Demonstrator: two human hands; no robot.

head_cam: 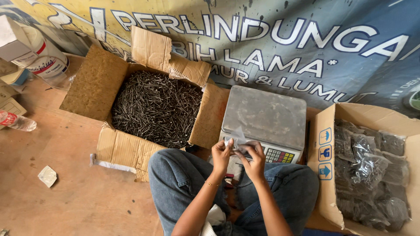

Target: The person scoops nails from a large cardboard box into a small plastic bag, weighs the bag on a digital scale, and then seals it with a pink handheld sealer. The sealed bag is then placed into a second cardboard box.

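hands: our left hand (221,154) and right hand (253,161) pinch a small clear plastic bag (236,136) between fingertips, over our knees | scale (264,120) just ahead | loose nails box (154,107) left, bagged-nails box (369,168) right, both within reach

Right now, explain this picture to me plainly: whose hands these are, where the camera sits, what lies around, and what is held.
There is no machine here: a person's two bare hands, seen from a camera on their own head looking down past their jeans. The left hand and right hand pinch a small clear plastic bag between them. Behind it sits a grey weighing scale. An open cardboard box of loose nails stands to the left on the wooden floor; a second box, on the right, holds filled bags of nails.
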